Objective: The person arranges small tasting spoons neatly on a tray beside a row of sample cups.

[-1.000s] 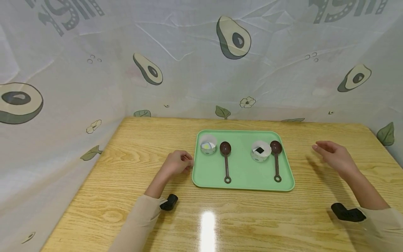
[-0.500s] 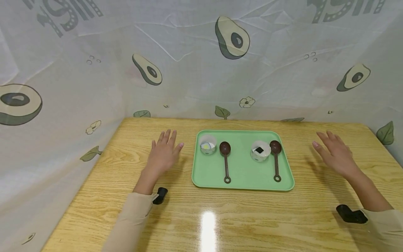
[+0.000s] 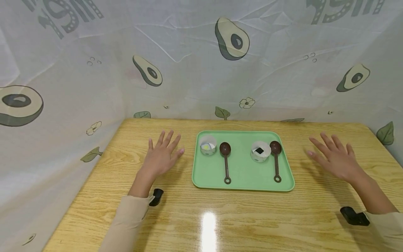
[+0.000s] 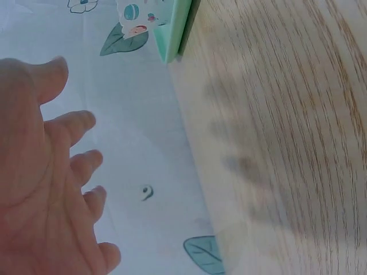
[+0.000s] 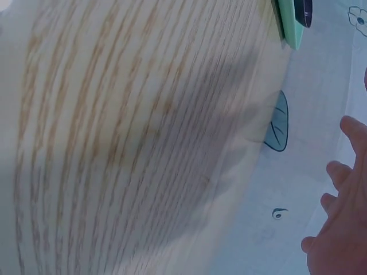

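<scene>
A green tray (image 3: 245, 183) lies on the wooden table between my two hands. My left hand (image 3: 160, 157) is spread with straight fingers left of the tray, holding nothing; the left wrist view shows its palm (image 4: 40, 189) raised over the table. To the tray's right, my right hand (image 3: 338, 159) is likewise spread and holds nothing. On the tray stand a left paper cup (image 3: 208, 151) with a white, blue and yellow piece inside and a right paper cup (image 3: 259, 157) with a black square inside. A brown spoon (image 3: 226, 162) lies beside the left cup, another brown spoon (image 3: 276, 162) beside the right one.
The wooden table (image 3: 245, 220) ends at a pale cloth (image 3: 189, 70) printed with avocados, hanging behind it and on the left. Black wrist mounts (image 3: 156, 197) sit at both cuffs. Glare marks the table's front.
My left hand has left the tray's left edge, moved left and spread its fingers. My right hand, loosely curled before, has opened wide. The tray and its things stay put.
</scene>
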